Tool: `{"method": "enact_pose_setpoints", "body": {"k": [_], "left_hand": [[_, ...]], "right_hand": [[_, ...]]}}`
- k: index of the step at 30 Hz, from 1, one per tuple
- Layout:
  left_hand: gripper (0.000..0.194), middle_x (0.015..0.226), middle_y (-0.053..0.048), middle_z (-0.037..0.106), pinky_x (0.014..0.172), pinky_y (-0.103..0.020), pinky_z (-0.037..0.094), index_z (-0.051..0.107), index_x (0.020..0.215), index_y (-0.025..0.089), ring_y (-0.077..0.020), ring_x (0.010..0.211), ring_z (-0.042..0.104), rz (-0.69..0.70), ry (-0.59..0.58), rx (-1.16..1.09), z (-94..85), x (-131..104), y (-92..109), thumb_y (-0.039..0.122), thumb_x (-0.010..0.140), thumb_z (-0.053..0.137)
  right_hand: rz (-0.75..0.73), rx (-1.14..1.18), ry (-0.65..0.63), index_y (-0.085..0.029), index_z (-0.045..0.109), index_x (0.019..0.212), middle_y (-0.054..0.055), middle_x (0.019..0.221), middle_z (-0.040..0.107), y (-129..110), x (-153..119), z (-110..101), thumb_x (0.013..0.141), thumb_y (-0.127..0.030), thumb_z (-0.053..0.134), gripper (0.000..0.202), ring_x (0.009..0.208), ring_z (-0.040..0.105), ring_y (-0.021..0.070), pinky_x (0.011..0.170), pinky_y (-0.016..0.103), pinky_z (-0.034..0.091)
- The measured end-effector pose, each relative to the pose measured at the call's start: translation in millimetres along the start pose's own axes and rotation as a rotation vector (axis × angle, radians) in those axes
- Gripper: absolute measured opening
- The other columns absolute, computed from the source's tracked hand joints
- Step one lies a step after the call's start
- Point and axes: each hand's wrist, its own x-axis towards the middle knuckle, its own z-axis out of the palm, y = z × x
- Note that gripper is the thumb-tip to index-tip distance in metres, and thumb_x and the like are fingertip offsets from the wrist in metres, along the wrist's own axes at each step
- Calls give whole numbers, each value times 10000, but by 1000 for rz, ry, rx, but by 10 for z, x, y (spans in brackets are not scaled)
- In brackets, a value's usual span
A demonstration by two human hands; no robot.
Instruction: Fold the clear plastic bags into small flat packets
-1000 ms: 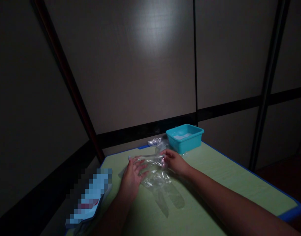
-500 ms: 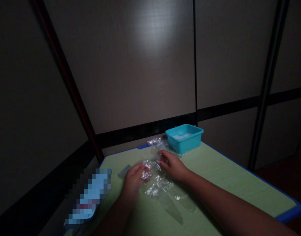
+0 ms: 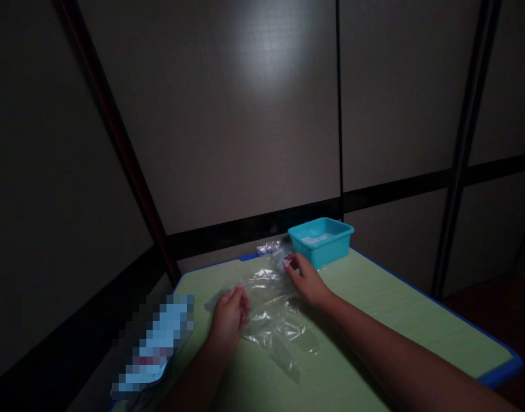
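A clear, crinkled plastic bag (image 3: pixel 271 320) stretches over the green table between my two hands. My left hand (image 3: pixel 231 312) is closed on the bag's left side, fingers curled in. My right hand (image 3: pixel 306 280) pinches the bag's upper right part with thumb and fingertips, close to the front of a turquoise basin (image 3: pixel 324 250). Something whitish lies inside the basin. More clear plastic (image 3: pixel 268 248) lies at the table's back edge, left of the basin.
The light green table (image 3: pixel 395 320) has a blue rim. A blue item (image 3: pixel 168 332), blurred by pixelation, lies at its left edge. Behind the table stand dark panelled doors (image 3: pixel 253 143) with a black horizontal band.
My hands have moved apart, the left one leftward and the right one slightly right and up. The plastic bag between them is more spread, and its lower end has drawn up and left.
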Motion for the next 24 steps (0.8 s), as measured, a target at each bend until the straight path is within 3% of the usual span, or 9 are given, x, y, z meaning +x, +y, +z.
{"method": "enact_pose_setpoints", "body": {"k": [4, 9, 11, 15, 18, 20, 24], "left_hand": [[387, 350, 105, 322, 292, -156, 121, 468, 582, 174, -28, 266, 227, -98, -159, 84, 39, -49, -14, 516, 606, 647], [374, 360, 105, 313, 300, -154, 116, 475, 614, 180, -30, 274, 220, -79, -152, 115, 30, -65, 34, 522, 632, 627], [368, 378, 101, 333, 306, -151, 130, 493, 632, 176, -30, 288, 240, -91, -156, 120, 24, -60, 27, 515, 636, 634], [346, 454, 76, 414, 324, -148, 164, 555, 676, 153, -24, 327, 297, -103, -258, 132, 33, -76, -24, 485, 655, 648], [335, 512, 48, 481, 355, -156, 252, 591, 699, 134, -33, 363, 376, -119, -337, 98, 50, -110, -28, 457, 653, 665], [310, 572, 21, 534, 419, -173, 340, 602, 714, 128, -58, 431, 462, -132, -362, 50, 61, -132, -10, 406, 625, 704], [250, 619, 10, 567, 502, -192, 396, 588, 691, 134, -89, 524, 528, -131, -379, -15, 68, -145, 17, 315, 607, 738]], "right_hand": [[-84, -51, -54, -181, 512, 1060, 78, 1014, 557, -109, -54, -30, 745, -456, 558, 421, 931, 520, 202, 792, 328, 410], [-108, -203, -6, -188, 533, 1059, 91, 1070, 553, -127, -33, -87, 740, -442, 566, 409, 1033, 473, 245, 888, 399, 350], [-83, -152, -27, -191, 540, 1036, 83, 1047, 565, -137, -23, -102, 742, -425, 568, 377, 1011, 488, 236, 871, 386, 362], [9, 193, -277, -175, 532, 998, 27, 824, 605, -163, -55, -58, 726, -416, 593, 368, 765, 556, 160, 706, 284, 425], [78, 349, -442, -151, 549, 765, -16, 602, 549, -139, -83, 10, 723, -421, 589, 276, 559, 502, 111, 539, 223, 385], [98, 347, -390, -156, 517, 661, -33, 526, 495, -102, -74, 33, 743, -426, 561, 285, 485, 442, 90, 467, 204, 325], [130, 304, -106, -175, 495, 655, -49, 461, 445, -43, 10, -13, 771, -435, 513, 286, 426, 395, 89, 420, 206, 274]]}}
